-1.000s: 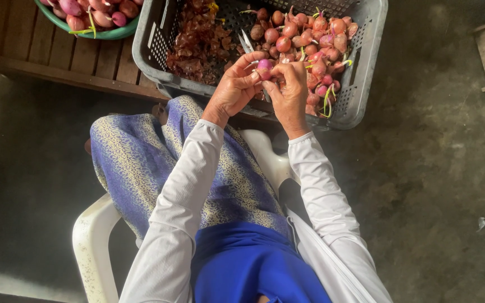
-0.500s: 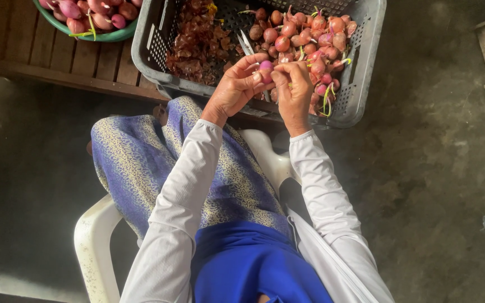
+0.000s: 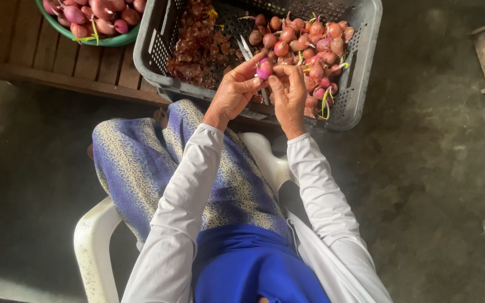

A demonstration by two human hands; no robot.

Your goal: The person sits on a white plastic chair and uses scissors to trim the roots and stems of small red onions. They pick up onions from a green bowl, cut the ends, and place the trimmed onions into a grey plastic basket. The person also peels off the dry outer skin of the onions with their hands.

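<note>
Two bare hands meet over the near edge of a grey perforated plastic crate (image 3: pixel 360 73), both pinching one small pink-purple peeled shallot (image 3: pixel 264 69). Left hand (image 3: pixel 236 90) grips it from the left with thumb and fingers closed on the bulb; right hand (image 3: pixel 288 92) holds it from the right, fingertips curled on its top. Bulb looks light, firm, round and smooth, probably slippery once skinned, so best taken at the two ends, across the root and tip, not squeezed hard on the sides. Inside the crate: a heap of dry reddish-brown onion skins (image 3: pixel 195 42) in the left half, a pile of unpeeled red shallots with green sprouts (image 3: pixel 310 47) in the right half, and a thin metal blade or scissors (image 3: pixel 245 47) lying between them, just beyond the fingers. A green round bowl of peeled pink shallots (image 3: pixel 94 19) sits at the far end of a brown slatted wooden bench (image 3: pixel 57 62), near the crate. White plastic chair (image 3: pixel 94 247) under the person. Nothing blocks the hands; blade lies close.
</note>
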